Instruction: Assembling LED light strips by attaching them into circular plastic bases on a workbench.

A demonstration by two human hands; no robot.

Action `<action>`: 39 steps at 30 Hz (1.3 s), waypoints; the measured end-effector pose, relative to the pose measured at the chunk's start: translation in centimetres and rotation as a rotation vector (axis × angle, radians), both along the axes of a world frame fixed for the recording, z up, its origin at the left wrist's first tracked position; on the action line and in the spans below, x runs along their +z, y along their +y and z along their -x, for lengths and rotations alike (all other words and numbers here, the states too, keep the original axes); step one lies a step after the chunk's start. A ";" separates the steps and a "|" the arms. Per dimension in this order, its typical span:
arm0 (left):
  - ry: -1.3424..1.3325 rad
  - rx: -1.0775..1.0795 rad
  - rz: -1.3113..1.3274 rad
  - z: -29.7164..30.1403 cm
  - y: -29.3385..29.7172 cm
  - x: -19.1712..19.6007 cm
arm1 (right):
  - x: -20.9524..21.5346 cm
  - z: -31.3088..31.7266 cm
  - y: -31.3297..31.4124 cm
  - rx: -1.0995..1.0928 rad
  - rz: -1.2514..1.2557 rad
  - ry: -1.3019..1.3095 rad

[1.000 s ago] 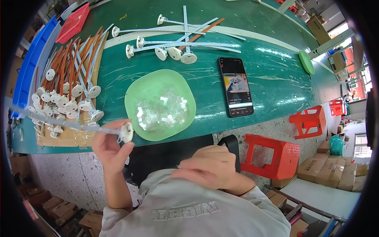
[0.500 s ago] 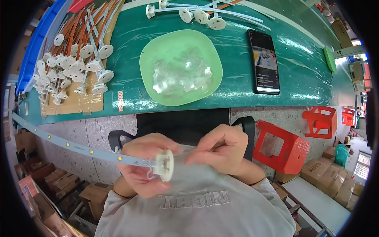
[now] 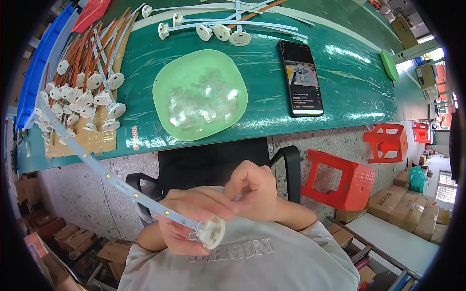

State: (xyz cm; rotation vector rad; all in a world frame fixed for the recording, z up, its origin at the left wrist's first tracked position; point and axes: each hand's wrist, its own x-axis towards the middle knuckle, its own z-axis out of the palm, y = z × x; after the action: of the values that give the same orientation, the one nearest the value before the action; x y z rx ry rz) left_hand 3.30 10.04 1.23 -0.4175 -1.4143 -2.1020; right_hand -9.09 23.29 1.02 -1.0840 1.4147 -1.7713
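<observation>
My left hand (image 3: pixel 182 206) grips an LED light strip (image 3: pixel 121 185) close to its round white end cap (image 3: pixel 213 233). A small wire loop shows beside the cap. From there the strip slants up and left, its far end blurred near the table edge. My right hand (image 3: pixel 257 189) is closed, thumb and fingers curled together. Its fingertips meet the fingers of my left hand just above the cap. Whatever they might pinch is too small or hidden to make out.
Ahead stands a green table (image 3: pixel 262 63). On it are a light green bowl (image 3: pixel 160 111) of small clear plastic pieces, a phone (image 3: pixel 302 80), several capped strips (image 3: pixel 233 22) and a crowded pile of them on cardboard (image 3: pixel 104 140). Red stools (image 3: pixel 354 184) stand to the right.
The strip has tilted, its far end rising and its cap dropping lower. My right hand has come in against the left hand's fingers. The whole view has shifted slightly.
</observation>
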 end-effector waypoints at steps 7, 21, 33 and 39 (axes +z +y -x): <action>-0.016 -0.085 -0.293 -0.5 0.4 -0.8 | 0.2 0.0 -0.6 0.002 -0.074 0.016; 0.104 -0.076 -0.277 0.1 0.3 -0.8 | -1.3 -1.3 -1.1 -0.080 0.081 -0.022; 0.073 -0.035 -0.224 -0.8 0.0 -1.7 | -2.8 -1.6 -1.6 0.088 -0.256 -0.339; -0.046 -0.089 -0.479 -0.2 0.7 -0.3 | -4.5 -2.9 -1.7 -0.072 0.003 -0.362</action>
State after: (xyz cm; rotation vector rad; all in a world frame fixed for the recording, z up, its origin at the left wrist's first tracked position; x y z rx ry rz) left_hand 3.49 10.75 0.91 -0.2426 -0.8810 -2.4397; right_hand -6.23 21.61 -3.46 -0.6752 1.2385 -1.9054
